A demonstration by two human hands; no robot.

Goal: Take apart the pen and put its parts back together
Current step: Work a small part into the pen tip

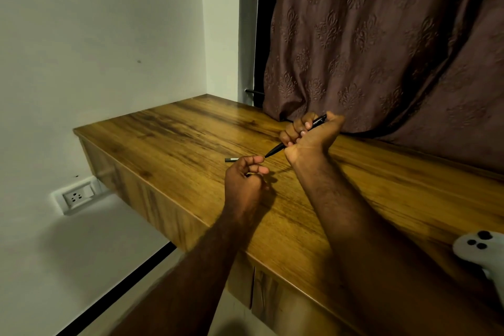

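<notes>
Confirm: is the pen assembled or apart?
Apart: right hand grips the barrel; a short grey piece sits detached by the left hand.

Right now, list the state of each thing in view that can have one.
Slim black pen: gripped in the right hand, tip pointing down-left.
Short dark grey pen part: off the pen, lying on the brown wooden table.
Left hand: fingers curled at the pen's tip; pinch unclear.
White game controller: lying on the table, untouched.
White wall socket: nothing plugged in.
</notes>
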